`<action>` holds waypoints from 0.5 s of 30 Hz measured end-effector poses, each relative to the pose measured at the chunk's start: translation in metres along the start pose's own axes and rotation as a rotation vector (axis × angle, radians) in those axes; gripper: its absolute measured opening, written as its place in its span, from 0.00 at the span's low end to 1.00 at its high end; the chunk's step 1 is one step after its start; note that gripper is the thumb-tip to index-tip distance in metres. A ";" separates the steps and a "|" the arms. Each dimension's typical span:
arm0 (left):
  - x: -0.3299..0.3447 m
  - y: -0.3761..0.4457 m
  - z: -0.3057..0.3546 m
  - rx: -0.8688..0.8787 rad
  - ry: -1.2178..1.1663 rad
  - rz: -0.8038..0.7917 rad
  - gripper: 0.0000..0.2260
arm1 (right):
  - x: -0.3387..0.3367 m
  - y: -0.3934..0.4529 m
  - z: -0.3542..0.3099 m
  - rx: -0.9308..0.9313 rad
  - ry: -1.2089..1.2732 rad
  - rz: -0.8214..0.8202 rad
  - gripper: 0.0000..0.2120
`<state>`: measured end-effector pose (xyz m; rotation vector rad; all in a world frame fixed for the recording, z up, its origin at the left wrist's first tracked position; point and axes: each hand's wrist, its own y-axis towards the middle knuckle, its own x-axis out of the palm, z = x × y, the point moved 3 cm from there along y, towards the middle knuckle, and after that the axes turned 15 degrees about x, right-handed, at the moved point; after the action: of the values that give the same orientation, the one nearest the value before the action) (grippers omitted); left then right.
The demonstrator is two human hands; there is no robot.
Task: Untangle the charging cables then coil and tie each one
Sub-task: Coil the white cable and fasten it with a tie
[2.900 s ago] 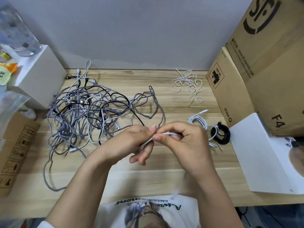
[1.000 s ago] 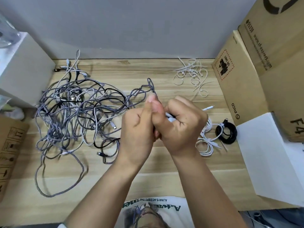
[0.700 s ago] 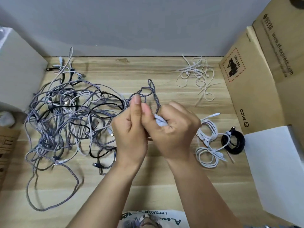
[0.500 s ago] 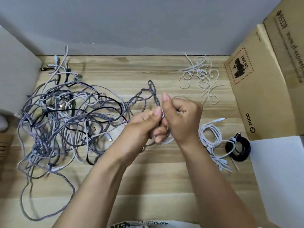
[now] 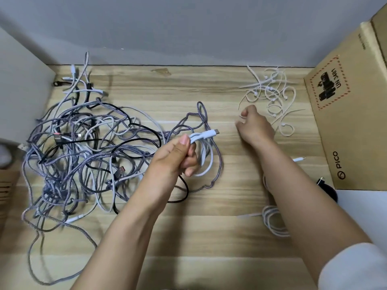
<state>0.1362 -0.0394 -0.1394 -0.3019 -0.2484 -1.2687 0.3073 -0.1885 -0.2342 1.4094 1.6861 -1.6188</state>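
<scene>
The two hands were together over the middle of the table point(image 5: 209, 237) half a second ago; now they are apart. The left hand point(image 5: 178, 155) stays near the middle and grips a coiled white cable point(image 5: 204, 147), with the thumb pressed on the bunched strands and the fingers curled round them. The plug end of this cable sticks out to the right of the thumb, and the loops hang below the fist. The right hand point(image 5: 254, 127) has let go of the coil and moved toward the back right corner, where it touches the near edge of the pile of white ties point(image 5: 272, 95). Its fingers are curled and seem to pinch one thin tie, but this is too small to tell for sure. The big tangle of cables point(image 5: 83, 153) lies on the left part of the table as before. Another white cable point(image 5: 272, 220), already coiled, lies near the right edge, partly under the right forearm. A cardboard box point(image 5: 351, 126) stands at the right edge.
</scene>
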 end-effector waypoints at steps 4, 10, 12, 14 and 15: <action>0.001 -0.006 0.002 -0.008 -0.001 0.006 0.12 | 0.005 -0.007 0.011 -0.027 0.002 0.041 0.06; 0.001 -0.020 0.010 0.019 -0.012 0.029 0.12 | -0.012 -0.063 0.021 -0.115 0.869 -0.146 0.10; 0.001 -0.028 0.015 0.042 -0.018 0.028 0.12 | -0.030 -0.098 0.025 -0.168 1.131 -0.179 0.10; 0.003 -0.038 0.020 0.071 -0.015 0.017 0.12 | -0.045 -0.135 0.031 -0.219 1.324 -0.240 0.10; 0.004 -0.045 0.022 0.077 -0.015 0.016 0.12 | -0.051 -0.153 0.034 -0.234 1.394 -0.276 0.10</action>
<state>0.0939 -0.0471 -0.1134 -0.2469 -0.3061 -1.2386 0.1864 -0.2102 -0.1242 2.4600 2.6814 -0.2821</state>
